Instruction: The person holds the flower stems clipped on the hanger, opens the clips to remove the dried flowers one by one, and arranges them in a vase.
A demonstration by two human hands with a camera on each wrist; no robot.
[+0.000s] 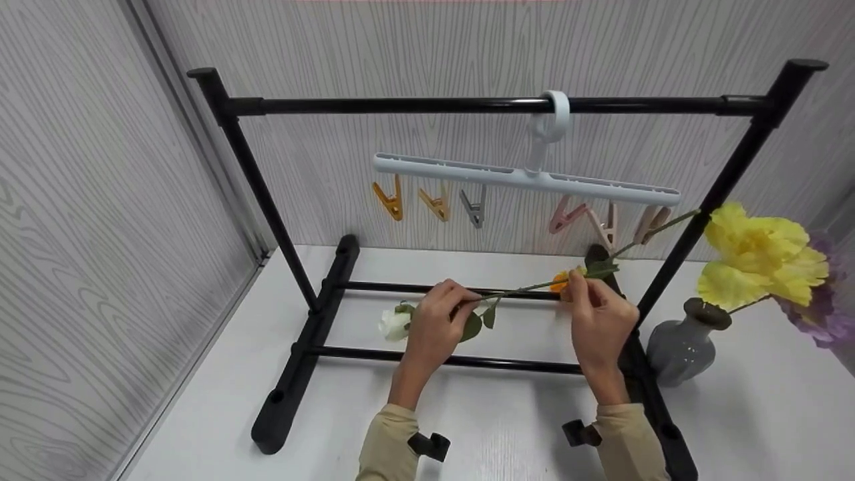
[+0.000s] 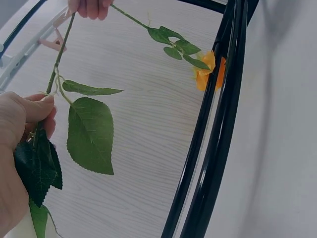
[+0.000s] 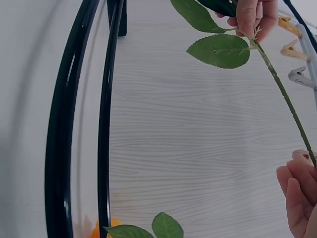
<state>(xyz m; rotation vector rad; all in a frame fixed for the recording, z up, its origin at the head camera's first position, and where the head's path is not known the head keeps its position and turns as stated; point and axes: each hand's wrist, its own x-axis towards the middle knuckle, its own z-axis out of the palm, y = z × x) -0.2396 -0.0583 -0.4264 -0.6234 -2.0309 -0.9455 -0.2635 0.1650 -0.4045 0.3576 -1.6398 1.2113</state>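
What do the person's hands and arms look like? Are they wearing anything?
The left hand and right hand are bare, with no gloves. Plain beige sleeves cover the forearms, and a small black gadget sticks out at each one's inner side. No cables show.

The far wall (image 1: 320, 40) and left wall (image 1: 80, 200) carry pale grey, wavy wood grain, meeting at a grey corner strip (image 1: 196, 127). The white tabletop (image 1: 214, 414) shows soft shadows; at far right, perhaps another wall (image 1: 840, 217), blurred.
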